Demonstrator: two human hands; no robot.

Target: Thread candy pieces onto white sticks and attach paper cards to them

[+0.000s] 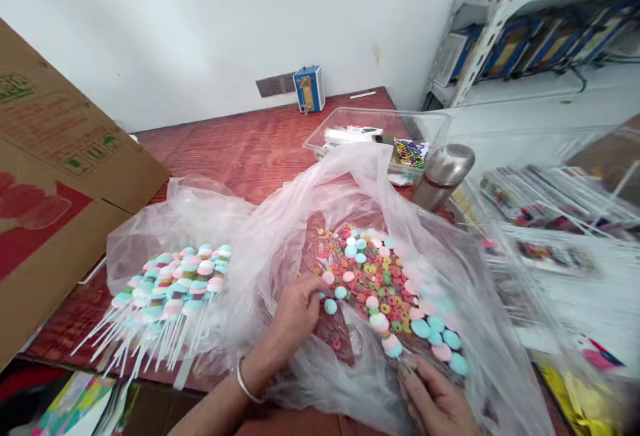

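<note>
A clear plastic bag lies open on the red wooden table. Inside it is a heap of loose candies: pastel marshmallow discs and small coloured rings. My left hand, with a bracelet on the wrist, reaches into the bag, its fingers pinched at a pink disc near a blue one. My right hand sits at the lower edge and holds a stick threaded with stacked candies, fingers closed. To the left lies a pile of finished candy skewers on white sticks.
A large cardboard box stands at the left. A steel flask and a clear tray of small items sit behind the bag. A clear bin with packets is at the right. Shelving stands at the far right.
</note>
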